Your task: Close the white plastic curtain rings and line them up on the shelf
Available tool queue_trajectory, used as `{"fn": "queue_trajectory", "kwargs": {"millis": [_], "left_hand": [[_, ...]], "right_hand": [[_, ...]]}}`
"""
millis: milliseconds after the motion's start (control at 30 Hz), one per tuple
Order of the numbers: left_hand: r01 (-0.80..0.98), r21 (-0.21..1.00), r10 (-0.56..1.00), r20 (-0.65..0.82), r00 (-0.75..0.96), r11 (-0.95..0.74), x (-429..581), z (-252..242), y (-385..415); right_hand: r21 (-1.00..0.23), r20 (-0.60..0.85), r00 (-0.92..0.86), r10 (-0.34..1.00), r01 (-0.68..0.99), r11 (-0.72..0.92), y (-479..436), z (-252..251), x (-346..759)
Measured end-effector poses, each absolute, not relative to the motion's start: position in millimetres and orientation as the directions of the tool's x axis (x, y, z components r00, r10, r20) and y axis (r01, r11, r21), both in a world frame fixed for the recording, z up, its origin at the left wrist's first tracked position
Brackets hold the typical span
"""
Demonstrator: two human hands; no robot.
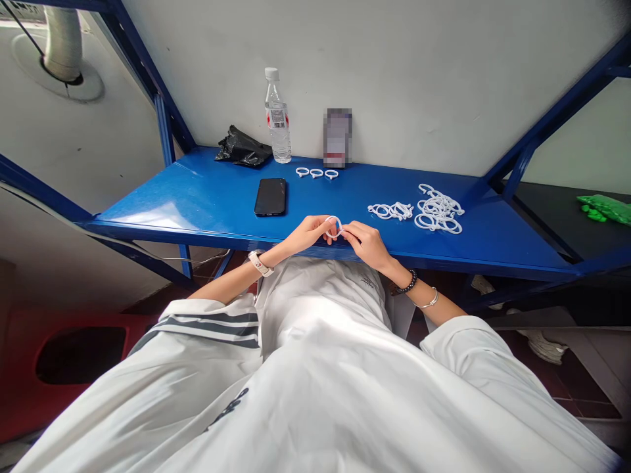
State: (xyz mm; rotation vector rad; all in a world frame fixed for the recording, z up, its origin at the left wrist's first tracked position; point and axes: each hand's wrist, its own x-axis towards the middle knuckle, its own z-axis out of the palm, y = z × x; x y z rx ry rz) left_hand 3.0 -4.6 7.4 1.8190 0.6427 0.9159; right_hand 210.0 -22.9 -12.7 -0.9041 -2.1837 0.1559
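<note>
Both hands meet over the front edge of the blue table (217,197). A white plastic ring (334,218) is pinched between the thumb and fingers of my left hand (315,228). On the ring's right side, my right hand (365,243) grips it too, with its fingertips closed at the lower part. Beyond my hands, three white rings (316,173) stand in a row. To the right lie a small cluster of white rings (391,211) and a larger tangled pile of white rings (438,209).
A black phone (270,197) lies left of my hands. Along the wall are a black plastic bag (242,147), a water bottle (279,125) and an upright blurred phone-like object (338,138). Blue frame bars (552,112) slant up at both sides. A green bag (606,209) is far right.
</note>
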Motion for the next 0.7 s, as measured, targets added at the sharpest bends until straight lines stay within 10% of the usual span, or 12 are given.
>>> {"fn": "queue_trajectory", "kwargs": {"millis": [700], "left_hand": [[0.125, 0.889, 0.745, 0.286, 0.603, -0.442, 0.3, 3.4, -3.5]], "right_hand": [[-0.457, 0.589, -0.438, 0.679, 0.512, 0.727, -24.5, -9.7, 213.1]]}}
